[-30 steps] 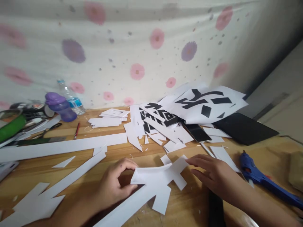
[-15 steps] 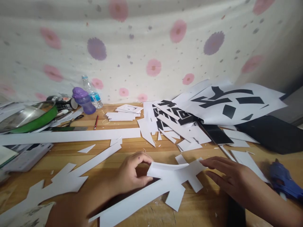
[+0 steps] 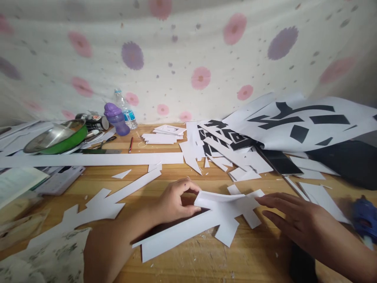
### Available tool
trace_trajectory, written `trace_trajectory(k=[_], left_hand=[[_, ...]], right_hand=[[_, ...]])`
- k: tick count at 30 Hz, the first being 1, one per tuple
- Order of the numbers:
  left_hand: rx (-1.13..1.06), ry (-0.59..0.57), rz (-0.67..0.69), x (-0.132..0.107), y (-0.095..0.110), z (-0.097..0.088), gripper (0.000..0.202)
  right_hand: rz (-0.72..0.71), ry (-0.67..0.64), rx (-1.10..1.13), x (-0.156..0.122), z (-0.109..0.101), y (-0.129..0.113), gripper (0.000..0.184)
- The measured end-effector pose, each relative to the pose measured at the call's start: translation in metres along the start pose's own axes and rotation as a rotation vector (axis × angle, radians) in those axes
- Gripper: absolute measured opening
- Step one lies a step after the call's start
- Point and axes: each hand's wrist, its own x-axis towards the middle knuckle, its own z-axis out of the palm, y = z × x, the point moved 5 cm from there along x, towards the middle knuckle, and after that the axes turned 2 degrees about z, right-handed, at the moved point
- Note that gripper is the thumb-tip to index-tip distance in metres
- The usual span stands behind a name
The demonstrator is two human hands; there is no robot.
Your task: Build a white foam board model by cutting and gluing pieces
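Note:
A branching white foam-board cutout (image 3: 226, 211) with thin strips standing along some of its edges lies at the front of the wooden table. My left hand (image 3: 179, 200) pinches its upper left end between thumb and fingers, where a raised strip (image 3: 220, 195) runs along the edge. At the cutout's right tip is my right hand (image 3: 297, 216), its fingers stretched out and apart. The fingertips are close to the tip; whether they touch it I cannot tell. A second branching white cutout (image 3: 100, 208) lies flat to the left, partly behind my left sleeve.
A long white strip (image 3: 118, 159) crosses the left side. White scraps (image 3: 244, 173) and patterned paper sheets (image 3: 318, 133) lie at the back right. A blue glue gun (image 3: 365, 218) is at the right edge. Behind stand a purple bottle (image 3: 118, 122), a water bottle (image 3: 129, 114) and a green pan (image 3: 63, 139).
The view has turned slightly left and down, so everything sits further right and higher in the picture. Both hands keep nearly the same pose at the cutout.

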Motion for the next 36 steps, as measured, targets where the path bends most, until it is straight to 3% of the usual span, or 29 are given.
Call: trace_trajectory(k=[7,14,18,25,36], left_hand=[[0.013,-0.016,0.02,0.0,-0.005,0.0,0.024],[0.034,-0.022,0.034,-0.004,-0.01,0.002,0.023],[0.073,-0.025,-0.006,-0.006,-0.018,0.0,0.025],[0.043,-0.086,-0.114,-0.007,-0.024,0.0,0.026],[-0.103,-0.062,-0.251,-0.004,-0.026,0.002,0.031]], right_hand=[[0.027,-0.11,0.027,-0.004,0.004,-0.005,0.027],[-0.011,-0.132,-0.003,-0.001,-0.004,-0.025,0.027],[-0.012,-0.126,-0.009,-0.001,-0.009,-0.031,0.027],[0.045,-0.225,0.03,-0.007,0.0,-0.03,0.026],[0.038,-0.295,0.018,-0.009,0.005,-0.028,0.023]])
